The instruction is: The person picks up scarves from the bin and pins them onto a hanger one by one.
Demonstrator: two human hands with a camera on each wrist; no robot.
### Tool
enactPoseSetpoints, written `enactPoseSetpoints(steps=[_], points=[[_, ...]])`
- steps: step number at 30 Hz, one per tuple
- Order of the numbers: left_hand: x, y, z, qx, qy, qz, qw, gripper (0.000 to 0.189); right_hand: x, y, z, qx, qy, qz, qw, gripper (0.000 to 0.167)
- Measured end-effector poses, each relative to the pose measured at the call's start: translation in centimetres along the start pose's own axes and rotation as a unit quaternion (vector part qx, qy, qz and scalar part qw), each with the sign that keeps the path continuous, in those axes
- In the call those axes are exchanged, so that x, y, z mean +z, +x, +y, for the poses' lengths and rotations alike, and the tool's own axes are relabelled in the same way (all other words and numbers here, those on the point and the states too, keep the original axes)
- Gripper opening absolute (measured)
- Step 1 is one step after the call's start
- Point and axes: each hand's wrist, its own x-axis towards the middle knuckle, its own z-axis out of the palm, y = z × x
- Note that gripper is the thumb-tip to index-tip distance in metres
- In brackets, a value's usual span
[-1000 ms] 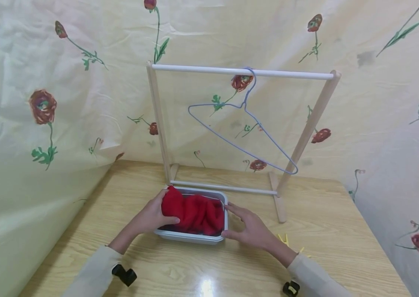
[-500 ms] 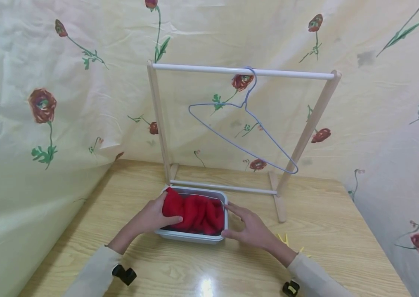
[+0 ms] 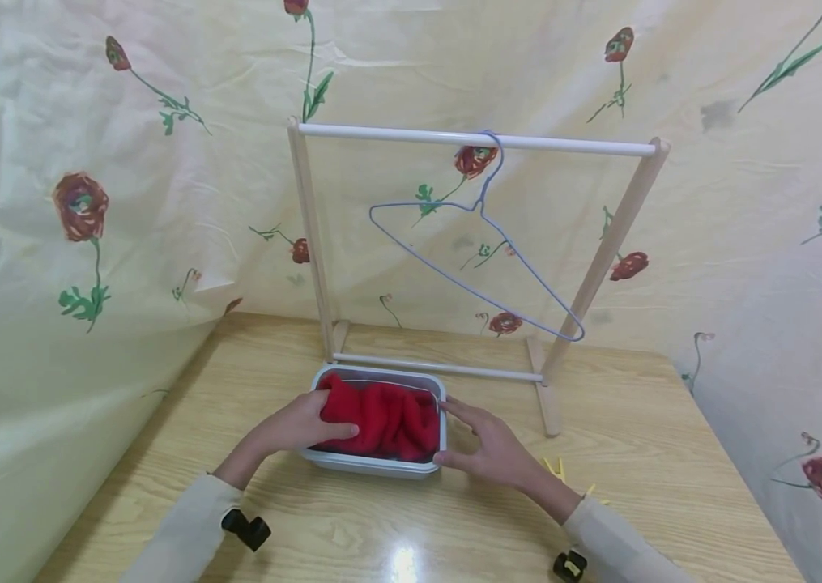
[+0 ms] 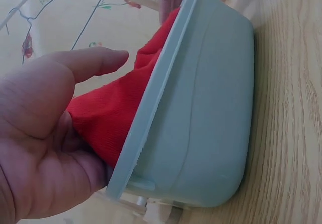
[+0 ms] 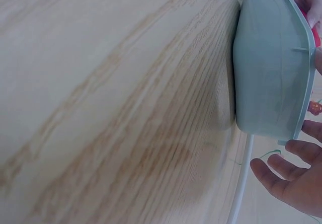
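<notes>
A pale blue-grey plastic basin (image 3: 374,465) stands on the table with a bunched red knit cloth (image 3: 381,417) inside. My left hand (image 3: 304,421) is at the basin's left end, holding the cloth between thumb and fingers. In the left wrist view, a fold of the red cloth (image 4: 113,116) runs into the left palm above the rim, and the fingertips are hidden. My right hand (image 3: 487,445) rests at the basin's right rim with its fingers spread and relaxed. The right wrist view shows right fingers (image 5: 282,176) beside the basin's end.
Behind the basin stands a wooden rack with a white top rail (image 3: 396,135). A blue wire hanger (image 3: 447,279) hangs from that rail. Yellow clothespins (image 3: 556,470) lie by my right forearm. Flower-print fabric (image 3: 185,162) encloses the wood-grain table (image 3: 644,470).
My left hand has shifted slightly down and towards me, and the cloth's left end has sunk lower in the basin, baring its back-left rim. My right hand has stayed in place.
</notes>
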Motion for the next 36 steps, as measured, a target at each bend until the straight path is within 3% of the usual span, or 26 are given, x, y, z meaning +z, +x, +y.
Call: enactPoseSetpoints(steps=[6, 8, 14, 22, 32, 36], points=[[0.1, 0.3, 0.1, 0.024, -0.048, -0.061, 0.9967, 0.028, -0.1, 0.0, -0.1, 0.003, 0.009, -0.001, 1.0, 0.083], [0.3, 0.5, 0.0, 0.026, -0.06, -0.066, 0.9957, 0.028, -0.1, 0.0, -0.1, 0.003, 0.01, -0.001, 0.9999, 0.083], [0.8, 0.7, 0.1, 0.0, -0.099, -0.019, 0.9949, 0.04, -0.1, 0.0, -0.1, 0.0, 0.013, -0.001, 0.9999, 0.083], [1.6, 1.0, 0.1, 0.0, -0.136, 0.052, 0.9894, 0.05, -0.1, 0.0, 0.0, 0.001, 0.015, -0.002, 0.9999, 0.084], [1.9, 1.0, 0.2, -0.007, -0.112, 0.087, 0.9899, 0.047, -0.1, 0.0, -0.1, 0.006, 0.017, -0.009, 0.9998, 0.083], [1.7, 0.8, 0.6, -0.004, -0.077, 0.12, 0.9898, 0.048, -0.1, 0.0, -0.1, 0.004, 0.018, -0.009, 0.9998, 0.083]])
